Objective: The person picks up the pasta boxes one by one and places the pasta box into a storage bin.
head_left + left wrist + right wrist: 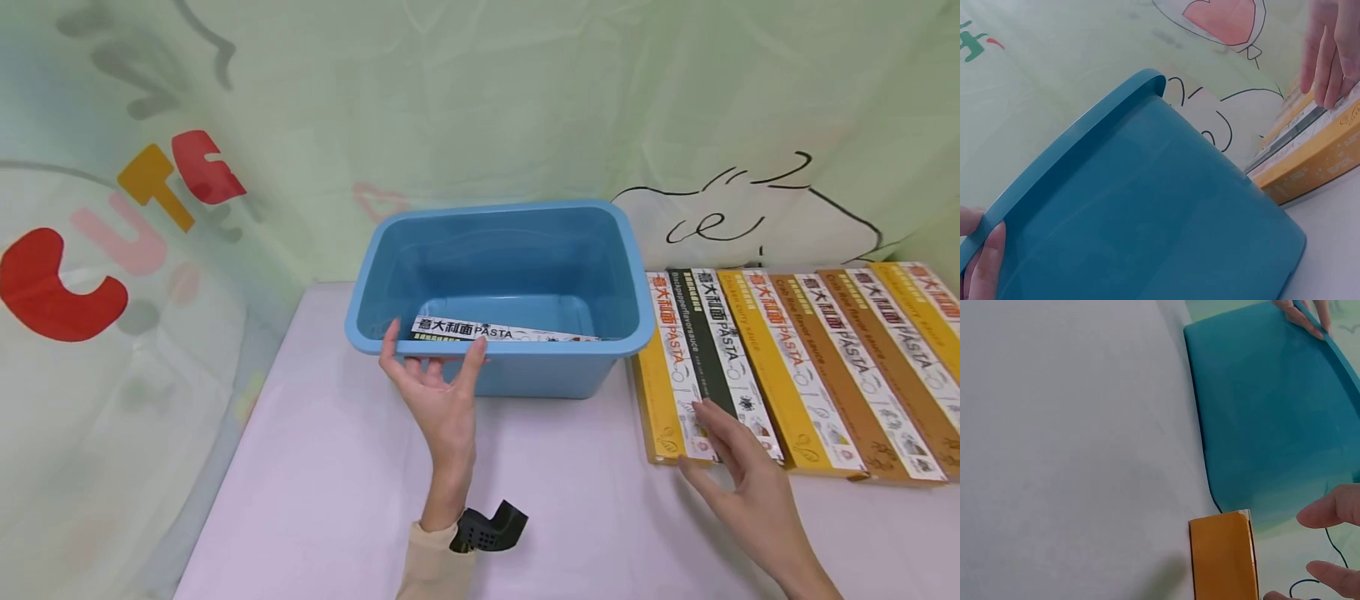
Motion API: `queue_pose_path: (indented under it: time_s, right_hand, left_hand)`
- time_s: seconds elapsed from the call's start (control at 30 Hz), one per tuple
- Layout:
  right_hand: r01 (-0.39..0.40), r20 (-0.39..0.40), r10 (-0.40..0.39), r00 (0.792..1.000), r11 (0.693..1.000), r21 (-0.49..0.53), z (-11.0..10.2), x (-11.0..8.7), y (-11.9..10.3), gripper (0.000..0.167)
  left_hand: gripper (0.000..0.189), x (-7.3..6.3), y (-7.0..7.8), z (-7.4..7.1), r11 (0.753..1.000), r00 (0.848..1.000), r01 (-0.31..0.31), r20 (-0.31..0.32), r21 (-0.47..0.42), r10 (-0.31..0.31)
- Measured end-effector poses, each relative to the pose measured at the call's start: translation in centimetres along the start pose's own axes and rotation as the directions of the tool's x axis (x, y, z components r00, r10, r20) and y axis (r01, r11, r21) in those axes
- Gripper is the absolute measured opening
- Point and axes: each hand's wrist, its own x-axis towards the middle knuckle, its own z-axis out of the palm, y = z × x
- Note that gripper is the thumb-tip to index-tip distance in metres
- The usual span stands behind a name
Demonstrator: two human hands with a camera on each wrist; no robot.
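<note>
My left hand [438, 392] grips the near rim of a blue plastic bin [540, 375], with fingers on both sides of the rim in the left wrist view. Inside the bin lies a pasta box [465, 328] with a white label, partly hidden behind the rim. Over the near ends of a row of pasta boxes, my right hand [750, 483] is held with thumb and fingers spread and nothing between them. Closest to it are a yellow pasta box [660, 400] and a black pasta box [693, 342].
Farther right in the row lie another yellow box [772, 367], brown boxes [832, 375] and a last yellow box [907, 283]. A white cloth covers the table [555, 500]. Behind stands a pale green printed curtain [487, 108].
</note>
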Motion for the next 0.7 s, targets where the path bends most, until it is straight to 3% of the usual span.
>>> queue_pose_path:
  time_s: [0.17,0.2,0.33,0.4,0.53,0.6,0.7]
  right_hand:
    - [-0.092,0.028,0.089,0.996,0.99,0.103,-0.5,0.2,0.0,0.07]
    - [-0.114,0.04,0.109,0.993,0.979,0.168,-0.6,0.3,0.1,0.068]
    - [-0.197,0.1,0.171,0.98,0.878,0.435,-0.8,0.3,0.3,0.064]
    - [-0.218,0.108,0.189,0.976,0.866,0.451,-0.5,0.2,0.2,0.066]
    - [-0.25,0.093,0.236,0.967,0.949,0.192,0.7,-0.4,-0.6,0.085]
    - [-0.267,0.087,0.26,0.962,0.959,0.095,1.4,-0.6,-0.9,0.095]
    - [-0.31,0.086,0.308,0.947,0.951,0.008,2.4,-0.7,-1.2,0.109]
  left_hand:
    - [0.096,0.0,0.0,-0.1,1.0,1.0,0.0,-0.002,-0.007,0.0]
    - [0.096,0.0,0.0,-0.1,1.0,1.0,0.001,-0.001,-0.007,-0.001]
    - [0.097,0.1,0.0,-0.1,1.0,1.0,-0.003,0.001,-0.008,0.003]
    - [0.097,0.1,0.0,-0.1,1.0,1.0,-0.003,0.001,-0.006,0.003]
    - [0.096,0.0,0.0,0.0,1.0,1.0,-0.001,0.0,-0.001,0.001]
    - [0.096,0.0,0.0,0.0,1.0,1.0,0.0,-0.001,-0.002,0.0]
    - [0.097,0.0,0.0,0.0,1.0,1.0,0.0,0.0,-0.003,0.0]
